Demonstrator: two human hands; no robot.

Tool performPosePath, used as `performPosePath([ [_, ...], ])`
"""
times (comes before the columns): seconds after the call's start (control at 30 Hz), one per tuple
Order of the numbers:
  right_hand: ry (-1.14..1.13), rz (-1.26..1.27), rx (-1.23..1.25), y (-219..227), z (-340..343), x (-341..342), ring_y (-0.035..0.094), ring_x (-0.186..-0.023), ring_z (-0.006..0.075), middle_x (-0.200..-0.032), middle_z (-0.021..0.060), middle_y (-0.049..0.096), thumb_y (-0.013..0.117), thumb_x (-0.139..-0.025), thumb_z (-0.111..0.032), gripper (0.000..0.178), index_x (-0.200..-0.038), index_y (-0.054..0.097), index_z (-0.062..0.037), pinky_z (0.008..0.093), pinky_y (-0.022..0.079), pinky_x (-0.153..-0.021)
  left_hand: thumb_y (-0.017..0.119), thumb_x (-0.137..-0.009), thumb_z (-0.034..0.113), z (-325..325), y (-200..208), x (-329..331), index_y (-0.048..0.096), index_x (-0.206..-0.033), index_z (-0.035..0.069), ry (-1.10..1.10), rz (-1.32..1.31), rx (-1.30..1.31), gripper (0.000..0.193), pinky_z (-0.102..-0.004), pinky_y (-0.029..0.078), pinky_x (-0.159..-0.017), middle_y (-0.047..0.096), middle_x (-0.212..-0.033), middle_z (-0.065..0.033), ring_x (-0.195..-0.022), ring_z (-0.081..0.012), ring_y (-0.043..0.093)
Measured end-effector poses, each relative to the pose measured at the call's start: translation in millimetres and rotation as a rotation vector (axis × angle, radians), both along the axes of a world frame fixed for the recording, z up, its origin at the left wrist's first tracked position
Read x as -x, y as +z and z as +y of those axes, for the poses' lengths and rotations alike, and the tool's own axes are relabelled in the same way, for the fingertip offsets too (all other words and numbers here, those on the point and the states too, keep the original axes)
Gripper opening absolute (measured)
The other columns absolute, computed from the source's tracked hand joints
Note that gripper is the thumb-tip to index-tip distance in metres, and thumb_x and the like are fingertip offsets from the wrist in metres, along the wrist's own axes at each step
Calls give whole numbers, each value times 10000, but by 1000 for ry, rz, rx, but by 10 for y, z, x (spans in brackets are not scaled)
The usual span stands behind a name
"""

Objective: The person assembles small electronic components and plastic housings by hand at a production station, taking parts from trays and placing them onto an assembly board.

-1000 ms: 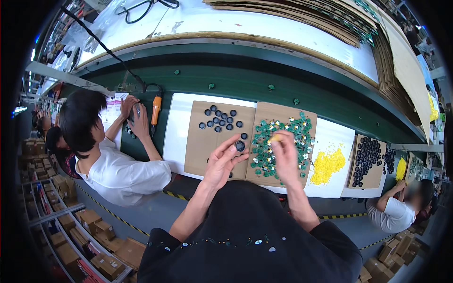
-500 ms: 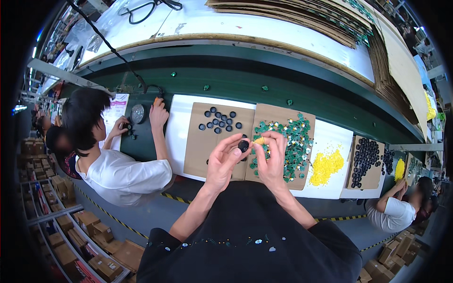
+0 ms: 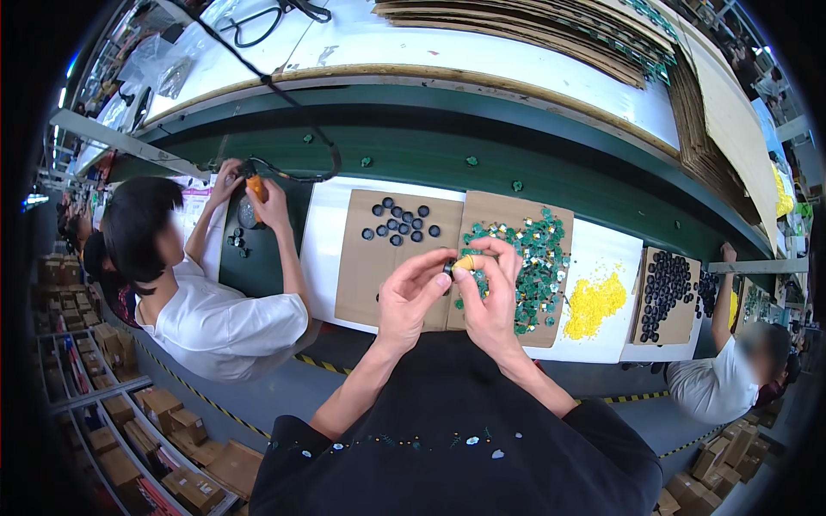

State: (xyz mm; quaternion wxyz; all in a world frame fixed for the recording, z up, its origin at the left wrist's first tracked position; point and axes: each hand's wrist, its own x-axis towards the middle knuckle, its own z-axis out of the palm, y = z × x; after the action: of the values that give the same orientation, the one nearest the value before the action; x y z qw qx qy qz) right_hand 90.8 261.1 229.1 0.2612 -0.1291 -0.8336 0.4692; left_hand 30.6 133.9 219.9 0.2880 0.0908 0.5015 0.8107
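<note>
L hand [image 3: 406,297] pinched on blk cap [image 3: 448,267], up nr the seam of 2 cardboard sheets [image 3: 370,271]. R hand [image 3: 492,299] close agst it, yellow thing [image 3: 465,262] at fingertips; can't tell if it's gripping. Grn parts [image 3: 538,271] to R, yellow bits [image 3: 595,307] further R, loose blk discs [image 3: 405,229] L.

- Black cap [image 3: 448,267]: mostly covered by the fingers of the left hand [image 3: 406,297].
- Right hand [image 3: 490,301]: its fingertips (one seemingly in a yellow cover [image 3: 465,261]) hide anything between them.
- Yellow bits [image 3: 595,308]: too small to tell their shape.
- Cardboard sheets [image 3: 533,26]: cut off by the top edge.
</note>
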Motion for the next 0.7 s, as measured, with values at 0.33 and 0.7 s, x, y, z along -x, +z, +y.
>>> performPosePath([
  [0.33, 65, 26, 1379, 57, -37, 8, 498, -1121, 175, -1266, 90, 579, 628, -944, -55, 118, -922, 729, 2, 313, 401, -938, 660, -880, -73, 68, 14, -44, 641, -1261, -16, 41, 148, 129, 386, -260, 511, -972, 645, -1300, -137, -1091, -185, 642],
  [0.7, 9, 66, 1761, 0, -92, 17, 569, -1016, 123, -1175, 51, 654, 644, -944, -54, 117, -956, 752, -12, 273, 422, -887, 673, -839, -88, 107, -160, -61, 687, -1206, -1, 170, 352, 130, 377, -253, 544, -847, 653, -1290, -150, -1029, -189, 660],
])
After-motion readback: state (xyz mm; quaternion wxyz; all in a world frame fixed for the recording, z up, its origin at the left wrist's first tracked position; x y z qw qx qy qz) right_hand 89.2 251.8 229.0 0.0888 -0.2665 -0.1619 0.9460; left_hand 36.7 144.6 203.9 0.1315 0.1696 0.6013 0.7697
